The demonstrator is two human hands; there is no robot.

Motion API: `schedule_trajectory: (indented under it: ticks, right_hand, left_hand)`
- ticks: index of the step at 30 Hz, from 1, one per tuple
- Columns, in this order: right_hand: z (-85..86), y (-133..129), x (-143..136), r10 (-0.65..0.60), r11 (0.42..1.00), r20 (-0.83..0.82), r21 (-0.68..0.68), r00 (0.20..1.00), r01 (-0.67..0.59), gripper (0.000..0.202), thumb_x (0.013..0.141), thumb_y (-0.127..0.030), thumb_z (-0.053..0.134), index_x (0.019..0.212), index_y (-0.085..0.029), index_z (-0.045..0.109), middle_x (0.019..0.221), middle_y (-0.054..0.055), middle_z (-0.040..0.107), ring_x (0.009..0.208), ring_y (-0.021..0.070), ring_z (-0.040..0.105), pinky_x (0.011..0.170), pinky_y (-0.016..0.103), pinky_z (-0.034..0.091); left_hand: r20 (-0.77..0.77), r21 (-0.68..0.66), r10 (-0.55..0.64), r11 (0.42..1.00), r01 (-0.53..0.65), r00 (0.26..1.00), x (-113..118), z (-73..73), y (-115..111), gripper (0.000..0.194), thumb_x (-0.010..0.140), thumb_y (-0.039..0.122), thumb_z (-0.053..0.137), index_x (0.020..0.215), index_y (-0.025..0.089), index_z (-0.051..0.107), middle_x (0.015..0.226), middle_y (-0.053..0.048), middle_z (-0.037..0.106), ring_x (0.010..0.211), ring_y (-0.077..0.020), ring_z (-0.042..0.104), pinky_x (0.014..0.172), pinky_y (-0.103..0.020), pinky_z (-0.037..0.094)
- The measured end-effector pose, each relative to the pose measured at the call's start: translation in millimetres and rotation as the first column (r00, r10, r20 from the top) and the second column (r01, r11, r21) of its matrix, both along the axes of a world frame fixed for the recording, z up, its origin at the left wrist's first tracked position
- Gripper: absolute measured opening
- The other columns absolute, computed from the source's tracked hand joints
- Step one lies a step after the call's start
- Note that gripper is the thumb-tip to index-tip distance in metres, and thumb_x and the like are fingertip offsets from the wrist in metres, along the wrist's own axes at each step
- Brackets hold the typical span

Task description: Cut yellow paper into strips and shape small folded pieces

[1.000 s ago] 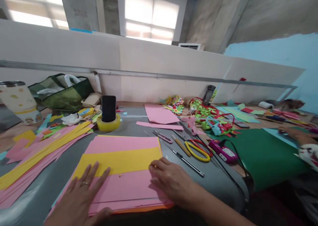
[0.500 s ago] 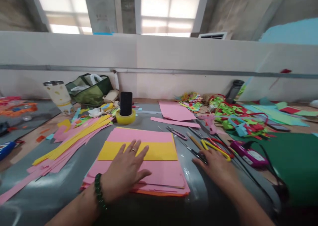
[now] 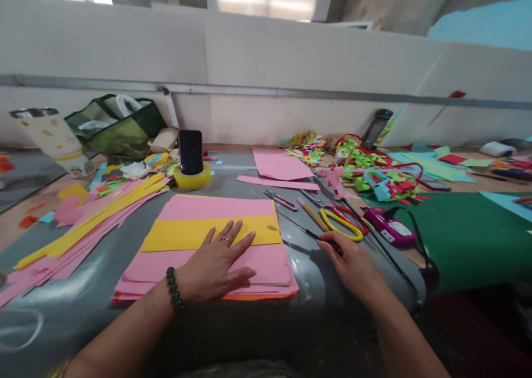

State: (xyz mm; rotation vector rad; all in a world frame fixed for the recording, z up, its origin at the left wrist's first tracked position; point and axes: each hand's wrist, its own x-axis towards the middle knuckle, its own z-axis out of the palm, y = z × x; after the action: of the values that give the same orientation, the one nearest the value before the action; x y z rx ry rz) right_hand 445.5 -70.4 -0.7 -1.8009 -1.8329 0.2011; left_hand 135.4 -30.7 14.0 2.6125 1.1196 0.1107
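My left hand (image 3: 220,261) lies flat with fingers spread on a yellow paper strip (image 3: 166,235) and the pink paper stack (image 3: 158,267) under it. Orange sheet edges show at the bottom of the stack. To the right, my right hand (image 3: 353,261) has its fingers closed around the black handle of a slim pointed metal tool (image 3: 310,233). The tool's tip points up and left toward the stack; its exact kind is not clear. Just beyond that hand lie yellow-handled scissors (image 3: 341,229), red-handled scissors (image 3: 358,223), a wooden-handled tool (image 3: 312,214) and small purple-handled snips (image 3: 286,202).
Pink and yellow strips (image 3: 95,217) lie at left. A phone (image 3: 191,152) stands in a yellow tape roll (image 3: 192,178). Behind are a tumbler (image 3: 54,142), a green bag (image 3: 120,128) and pink sheets (image 3: 282,164). A pink glue gun (image 3: 334,181) and a purple device (image 3: 390,227) sit right.
The right hand has closed on the black-handled tool and lifted it slightly. My left hand stays on the paper, now further right along the yellow strip. The view has tilted down and turned right.
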Motion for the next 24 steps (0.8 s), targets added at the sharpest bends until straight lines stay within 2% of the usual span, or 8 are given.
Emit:
schedule_trajectory:
  ticks: [3, 9, 13, 16, 19, 24]
  right_hand:
    - [-0.3, 5, -10, 0.086, 0.996, -0.038, -0.014, 0.996, -0.087, 0.019, 0.086, -0.036, 0.047, 0.087, -0.022, 0.059, 0.083, 0.004, 0.066, 0.076, 0.019, 0.062, 0.068, 0.031, 0.048]
    - [3.9, 9, -7, 0.113, 0.993, 0.064, -0.044, 0.992, -0.111, 0.019, 0.086, -0.036, 0.05, 0.091, -0.023, 0.062, 0.092, 0.005, 0.066, 0.084, 0.0209, 0.061, 0.075, 0.035, 0.047]
    - [12.4, 6, -4, 0.179, 0.982, 0.063, -0.071, 0.982, -0.174, 0.017, 0.086, -0.036, 0.05, 0.091, -0.024, 0.062, 0.093, 0.004, 0.066, 0.086, 0.0206, 0.061, 0.077, 0.034, 0.047]
    - [14.0, 6, -7, 0.214, 0.975, 0.05, -0.078, 0.976, -0.21, 0.017, 0.086, -0.036, 0.051, 0.09, -0.024, 0.062, 0.09, 0.003, 0.066, 0.085, 0.0202, 0.061, 0.076, 0.033, 0.047]
    - [12.7, 7, -12, 0.242, 0.967, 0.034, -0.086, 0.97, -0.238, 0.018, 0.086, -0.036, 0.051, 0.089, -0.024, 0.063, 0.087, 0.003, 0.067, 0.084, 0.0195, 0.061, 0.075, 0.032, 0.047]
    - [15.9, -1, -9, 0.247, 0.965, 0.027, -0.098, 0.969, -0.244, 0.018, 0.086, -0.035, 0.051, 0.086, -0.023, 0.064, 0.085, 0.003, 0.067, 0.082, 0.0189, 0.062, 0.074, 0.031, 0.048]
  left_hand:
    - [-0.018, -0.009, -0.025, 1.0, 0.024, 1.0, 0, -1.3, 0, 0.071, 0.085, 0.07, 0.025, 0.145, 0.033, 0.019, 0.154, -0.006, 0.008, 0.141, -0.0293, 0.005, 0.109, -0.058, 0.008]
    - [-0.005, 0.02, -0.025, 0.999, 0.025, 1.0, -1, -4.7, 1, 0.07, 0.085, 0.07, 0.027, 0.145, 0.034, 0.021, 0.154, -0.006, 0.01, 0.141, -0.0303, 0.005, 0.109, -0.059, 0.008]
    - [-0.011, 0.049, -0.018, 0.999, 0.018, 1.0, 0, -6.7, 0, 0.078, 0.083, 0.072, 0.026, 0.146, 0.027, 0.019, 0.154, -0.008, 0.009, 0.141, -0.03, 0.004, 0.11, -0.057, 0.008]
    - [-0.001, 0.044, -0.06, 0.997, 0.06, 0.998, 3, -5.2, -1, 0.084, 0.082, 0.073, 0.026, 0.147, 0.022, 0.012, 0.154, -0.008, 0.008, 0.141, -0.0287, 0.004, 0.111, -0.055, 0.008]
    - [-0.018, -0.004, -0.114, 0.994, 0.114, 0.993, 6, -1.1, -2, 0.083, 0.081, 0.075, 0.026, 0.147, 0.026, 0.014, 0.154, -0.005, 0.007, 0.141, -0.0291, 0.005, 0.111, -0.055, 0.009]
    - [-0.02, -0.027, -0.102, 0.994, 0.101, 0.995, 9, 3.1, -3, 0.084, 0.079, 0.077, 0.027, 0.146, 0.028, 0.02, 0.154, -0.005, 0.008, 0.141, -0.0318, 0.005, 0.109, -0.058, 0.008]
